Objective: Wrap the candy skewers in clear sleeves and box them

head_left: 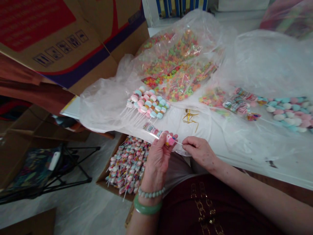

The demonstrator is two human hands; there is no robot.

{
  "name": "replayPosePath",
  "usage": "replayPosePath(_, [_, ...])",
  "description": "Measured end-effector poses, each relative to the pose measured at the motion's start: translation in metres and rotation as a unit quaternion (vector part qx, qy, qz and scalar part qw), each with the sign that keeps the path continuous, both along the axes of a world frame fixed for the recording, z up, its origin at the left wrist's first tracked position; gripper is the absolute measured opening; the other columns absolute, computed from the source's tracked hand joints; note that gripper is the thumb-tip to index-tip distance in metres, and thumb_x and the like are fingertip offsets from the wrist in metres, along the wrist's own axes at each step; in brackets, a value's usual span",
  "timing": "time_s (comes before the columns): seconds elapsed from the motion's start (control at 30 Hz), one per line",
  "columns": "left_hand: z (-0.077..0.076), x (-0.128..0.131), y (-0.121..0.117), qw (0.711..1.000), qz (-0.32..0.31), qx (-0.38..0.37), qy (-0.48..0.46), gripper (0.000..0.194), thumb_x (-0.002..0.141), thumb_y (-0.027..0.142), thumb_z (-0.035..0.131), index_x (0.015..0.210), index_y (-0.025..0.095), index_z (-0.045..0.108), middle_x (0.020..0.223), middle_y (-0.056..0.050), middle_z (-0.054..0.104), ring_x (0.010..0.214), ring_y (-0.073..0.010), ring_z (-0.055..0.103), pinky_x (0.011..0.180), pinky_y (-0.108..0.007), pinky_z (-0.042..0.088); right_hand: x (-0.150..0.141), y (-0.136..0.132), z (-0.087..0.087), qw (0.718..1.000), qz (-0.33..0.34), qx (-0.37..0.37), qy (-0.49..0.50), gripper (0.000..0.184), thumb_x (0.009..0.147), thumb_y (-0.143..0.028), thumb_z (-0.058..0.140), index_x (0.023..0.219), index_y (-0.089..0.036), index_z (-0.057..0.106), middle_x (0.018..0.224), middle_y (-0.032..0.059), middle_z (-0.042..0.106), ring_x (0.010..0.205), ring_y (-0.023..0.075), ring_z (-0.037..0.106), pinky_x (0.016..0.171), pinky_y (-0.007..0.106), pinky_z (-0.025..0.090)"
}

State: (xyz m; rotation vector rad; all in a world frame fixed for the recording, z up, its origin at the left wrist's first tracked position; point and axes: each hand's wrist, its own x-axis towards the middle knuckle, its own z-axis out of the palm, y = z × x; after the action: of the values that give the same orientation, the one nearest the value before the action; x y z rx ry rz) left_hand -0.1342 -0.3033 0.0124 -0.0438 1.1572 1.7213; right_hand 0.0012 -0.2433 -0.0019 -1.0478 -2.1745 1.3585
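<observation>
Left hand: your fingers clamp a pink-and-white candy in a printed clear plastic wrapper, at the white table's near edge.
Right hand: apart from your left, pinching the candy's thin white stick.
Beyond your hands: pastel marshmallow skewers and, to their right, shiny gold ties.

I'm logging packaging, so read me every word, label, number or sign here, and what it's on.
No words or numbers are legible.
Cardboard box: five handling signs; paired up arrows first, umbrella last, middle three unclear.
Its red panel: lettering too blurred.
Its blue band: lettering too blurred.
Wrapped candy in the left hand: print too small.
Wrappers at right: print too small.
</observation>
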Motion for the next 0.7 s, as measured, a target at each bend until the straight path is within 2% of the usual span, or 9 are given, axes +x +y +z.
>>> replayPosePath(0.07, [0.001, 0.001, 0.000, 1.000, 0.000, 0.001, 0.020, 0.020, 0.071, 0.024, 0.074, 0.084, 0.013, 0.064, 0.081, -0.005, 0.068, 0.075, -0.0174, 0.067, 0.068, -0.028, 0.055, 0.000, -0.001, 0.000, 1.000, -0.016, 0.012, 0.006, 0.014, 0.081, -0.018, 0.051, 0.072, -0.020, 0.061, 0.068, -0.0014, 0.060, 0.069, 0.0138, 0.055, 0.065, 0.023, 0.037])
replayPosePath(0.13, [0.001, 0.004, 0.000, 0.999, -0.010, 0.000, 0.043, 0.023, 0.067, 0.023, 0.077, 0.084, 0.013, 0.064, 0.079, -0.004, 0.068, 0.069, -0.0147, 0.066, 0.066, -0.026, 0.054, -0.004, -0.003, 0.001, 0.998, -0.042, 0.039, 0.011, 0.012, 0.081, -0.019, 0.050, 0.084, -0.020, 0.062, 0.070, -0.0009, 0.061, 0.068, 0.0144, 0.055, 0.066, 0.024, 0.038])
replayPosePath(0.27, [-0.002, 0.013, 0.002, 0.996, -0.020, -0.009, 0.083, 0.027, 0.062, 0.021, 0.080, 0.083, 0.012, 0.065, 0.071, 0.000, 0.065, 0.059, -0.0094, 0.060, 0.060, -0.021, 0.050, -0.011, -0.007, 0.001, 0.996, -0.053, 0.066, 0.021, 0.036, 0.082, -0.020, 0.049, 0.118, -0.018, 0.053, 0.071, -0.0007, 0.062, 0.063, 0.0153, 0.055, 0.065, 0.026, 0.040])
replayPosePath(0.37, [-0.004, 0.014, 0.003, 0.993, -0.023, -0.018, 0.115, 0.026, 0.061, 0.019, 0.080, 0.081, 0.011, 0.064, 0.070, 0.001, 0.063, 0.056, -0.0067, 0.056, 0.054, -0.018, 0.045, -0.011, -0.008, -0.004, 0.995, -0.055, 0.080, 0.035, 0.045, 0.083, -0.018, 0.049, 0.128, -0.016, 0.048, 0.075, 0.0010, 0.064, 0.066, 0.0163, 0.058, 0.068, 0.027, 0.044])
replayPosePath(0.43, [-0.005, 0.014, 0.004, 0.995, -0.033, -0.010, 0.093, 0.026, 0.060, 0.018, 0.081, 0.078, 0.011, 0.063, 0.066, 0.003, 0.060, 0.052, -0.0046, 0.051, 0.049, -0.016, 0.040, -0.010, -0.006, -0.007, 0.992, -0.057, 0.098, 0.057, 0.041, 0.084, -0.017, 0.048, 0.125, -0.018, 0.053, 0.081, 0.0025, 0.066, 0.074, 0.0170, 0.061, 0.073, 0.028, 0.046])
replayPosePath(0.5, [-0.005, 0.016, 0.004, 0.998, -0.061, 0.005, 0.027, 0.027, 0.060, 0.020, 0.081, 0.076, 0.011, 0.062, 0.057, 0.005, 0.054, 0.046, -0.0034, 0.045, 0.046, -0.015, 0.036, -0.009, -0.005, -0.008, 0.989, -0.036, 0.117, 0.088, 0.031, 0.086, -0.016, 0.047, 0.113, -0.022, 0.061, 0.086, 0.0027, 0.067, 0.080, 0.0164, 0.061, 0.075, 0.027, 0.046])
replayPosePath(0.6, [-0.006, 0.021, 0.005, 0.990, -0.113, 0.019, -0.081, 0.026, 0.065, 0.023, 0.079, 0.081, 0.010, 0.065, 0.045, 0.008, 0.043, 0.041, -0.0029, 0.037, 0.042, -0.015, 0.032, -0.006, -0.004, -0.007, 0.984, -0.024, 0.131, 0.121, 0.021, 0.089, -0.015, 0.046, 0.089, -0.022, 0.066, 0.078, 0.0017, 0.063, 0.073, 0.0137, 0.060, 0.068, 0.023, 0.045])
replayPosePath(0.7, [-0.006, 0.024, 0.004, 0.988, -0.104, 0.010, -0.117, 0.031, 0.068, 0.027, 0.077, 0.091, 0.010, 0.067, 0.051, 0.005, 0.051, 0.045, -0.0049, 0.044, 0.045, -0.017, 0.036, -0.003, -0.005, -0.006, 0.980, -0.043, 0.146, 0.127, 0.020, 0.089, -0.015, 0.047, 0.079, -0.020, 0.063, 0.073, 0.0011, 0.060, 0.068, 0.0123, 0.058, 0.065, 0.022, 0.043])
